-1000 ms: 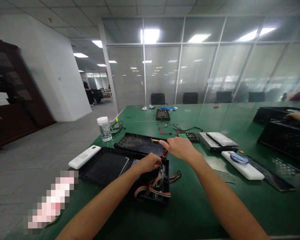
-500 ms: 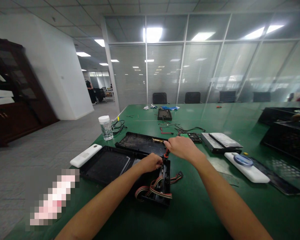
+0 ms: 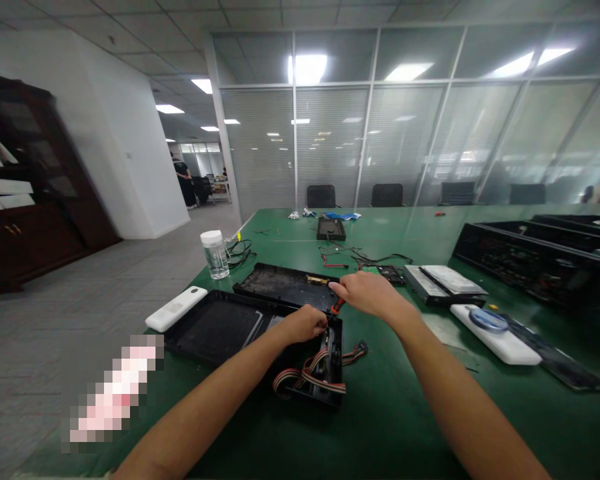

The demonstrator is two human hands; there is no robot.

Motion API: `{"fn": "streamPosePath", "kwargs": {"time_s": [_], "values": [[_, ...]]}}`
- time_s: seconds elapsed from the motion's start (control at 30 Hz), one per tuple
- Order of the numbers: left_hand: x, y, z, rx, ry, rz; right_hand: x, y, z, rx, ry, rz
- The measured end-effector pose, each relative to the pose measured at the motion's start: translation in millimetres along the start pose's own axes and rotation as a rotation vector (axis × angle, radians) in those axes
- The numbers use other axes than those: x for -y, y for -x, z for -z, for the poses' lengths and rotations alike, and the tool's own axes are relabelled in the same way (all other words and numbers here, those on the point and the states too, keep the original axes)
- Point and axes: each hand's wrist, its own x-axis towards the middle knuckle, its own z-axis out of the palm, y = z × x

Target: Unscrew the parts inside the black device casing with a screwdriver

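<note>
My right hand point(image 3: 367, 293) is closed around a screwdriver with a red and black handle point(image 3: 337, 306). The tool slants down toward the right end of a black plastic housing point(image 3: 207, 327) on the table. At that same end my left hand point(image 3: 307, 324) has its fingers pinched together; what lies between them is hidden. Striped ribbon cables point(image 3: 325, 381) spill over the housing's near right corner, and their black plug point(image 3: 362, 347) rests to the right. Just behind lies a second black panel point(image 3: 275, 287) with a brass-coloured strip point(image 3: 317, 280).
A clear bottle with a white lid point(image 3: 215, 255) and a white oblong device point(image 3: 176, 309) stand left. To the right are metal drives point(image 3: 445, 283), another white device with a blue disc point(image 3: 500, 337), and black computer cases point(image 3: 520, 267). Loose cables point(image 3: 383, 259) lie behind my hands.
The near black computer case on the right has swung and shifted left, showing its side. A hand seen on it earlier is gone from view. My hands stay nearly in place; the screwdriver handle tilts more.
</note>
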Motion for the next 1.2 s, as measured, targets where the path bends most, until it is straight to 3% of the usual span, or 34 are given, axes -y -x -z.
{"fn": "streamPosePath", "kwargs": {"time_s": [0.1, 0.2, 0.27, 0.33, 0.43, 0.53, 0.63, 0.77, 0.87, 0.97, 1.1, 1.2], "values": [[0, 1, 0.7, -0.010, -0.003, -0.016, -11, 0, -5, -0.033, -0.056, -0.025], [2, 1, -0.4, -0.008, -0.007, -0.041, -35, 8, -25, -0.043, -0.365, 0.098], [2, 1, -1.8, -0.010, -0.015, -0.036, -57, 17, -52, -0.060, -0.635, 0.092], [1, 2, -1.7, -0.013, -0.021, -0.024, -78, 24, -83, -0.009, -0.958, -0.051], [1, 2, 5.9, -0.013, -0.006, -0.017, -101, 26, -121, -0.200, -1.433, -0.300], [9, 5, 22.8, -0.025, 0.026, 0.028, -107, 20, -131, -0.380, -1.726, -0.351], [25, 11, 38.3, 0.059, 0.000, 0.111, -102, 19, -127, -0.380, -1.833, -0.278], [43, 17, 41.9, 0.242, -0.099, 0.189, -92, 25, -122, -0.354, -1.706, -0.113], [45, 18, 40.0, 0.271, -0.115, 0.190, -80, 30, -114, -0.262, -1.404, -0.010], [41, 20, 46.0, 0.274, -0.117, 0.196, -50, 45, -96, -0.198, -1.054, 0.168], [43, 23, 64.5, 0.174, -0.143, 0.199, 12, 91, -80, 0.051, -0.553, 0.603], [55, 19, 72.9, 0.030, -0.188, 0.205, 48, 128, -87, -0.051, -0.255, 0.506]]}}
